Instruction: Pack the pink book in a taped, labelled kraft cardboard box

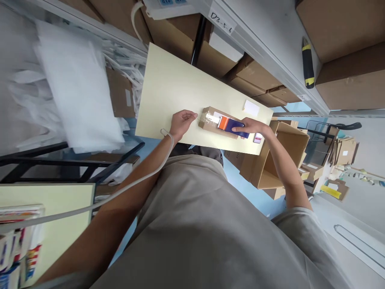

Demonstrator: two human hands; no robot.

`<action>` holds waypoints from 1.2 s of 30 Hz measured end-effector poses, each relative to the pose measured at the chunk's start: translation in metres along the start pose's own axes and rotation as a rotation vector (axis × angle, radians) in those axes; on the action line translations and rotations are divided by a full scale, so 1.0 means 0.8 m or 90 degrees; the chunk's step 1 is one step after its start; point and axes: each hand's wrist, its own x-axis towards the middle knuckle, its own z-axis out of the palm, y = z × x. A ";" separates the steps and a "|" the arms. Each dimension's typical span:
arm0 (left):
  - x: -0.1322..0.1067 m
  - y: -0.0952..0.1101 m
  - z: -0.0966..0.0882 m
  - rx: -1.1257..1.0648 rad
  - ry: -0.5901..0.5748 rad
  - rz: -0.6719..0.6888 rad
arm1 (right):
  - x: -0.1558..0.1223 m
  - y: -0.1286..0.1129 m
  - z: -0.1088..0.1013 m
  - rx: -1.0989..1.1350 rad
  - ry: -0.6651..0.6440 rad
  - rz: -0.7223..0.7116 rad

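A small brown cardboard box (207, 125) lies on the pale yellow tabletop (168, 88), with shiny clear tape over its left end. My right hand (249, 127) is closed around a dark purple and orange tape dispenser (230, 125), which rests along the top of the box. Its orange end points left, toward the taped part. Just left of the box, my left hand (182, 121) hovers with thumb and fingers pinched together. Whether anything thin is between those fingertips I cannot make out. A grey cable loops around my left wrist.
A white paper (251, 108) and a phone (258, 138) lie at the table's right. An open carton (284, 154) stands beyond that end. Above, a shelf edge (255, 44) holds a black-yellow cutter (307, 64). White packing sheets (78, 88) hang at left; a grey cable (129, 182) crosses my left arm.
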 end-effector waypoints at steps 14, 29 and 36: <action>0.018 -0.028 0.032 0.135 -0.051 0.002 | 0.017 0.002 0.012 -0.052 0.015 0.058; -0.007 0.019 0.050 0.249 -0.042 0.034 | 0.014 -0.015 0.023 -0.095 0.054 0.110; 0.002 0.014 0.047 0.207 -0.018 0.016 | 0.023 -0.014 0.017 -0.157 0.042 0.094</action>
